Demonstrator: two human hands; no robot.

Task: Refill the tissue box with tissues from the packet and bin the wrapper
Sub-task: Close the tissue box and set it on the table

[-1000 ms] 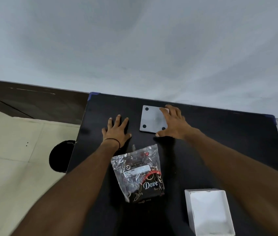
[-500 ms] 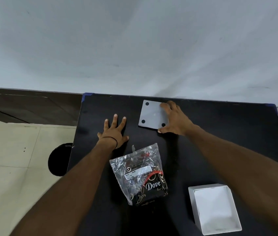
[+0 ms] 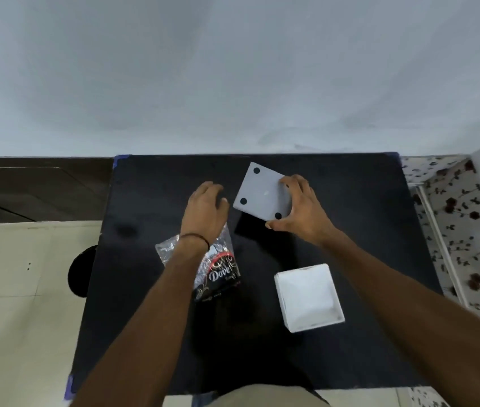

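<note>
Starting low in the frame, we see the white open box (image 3: 309, 298), lower right of centre on the black desk (image 3: 150, 333), mouth up and seemingly empty. Left of it lies the crinkled tissue packet (image 3: 218, 274), partly under our left forearm, unopened as far as we can tell. Further up, our left hand (image 3: 205, 210) hovers above the packet's top edge, fingers loosely curled and holding nothing. Just beside it, upper centre, our right hand (image 3: 300, 210) grips the grey square panel (image 3: 262, 195) with black dot feet, thumb on its near corner, fingers wrapped over the far edge, the panel tilted off the desk. We judge this is the box's base piece. To do the step well, we should set the panel well clear, then steady the packet with both hands before tearing. The dark round shape (image 3: 78, 271) at middle left may be the bin.
</note>
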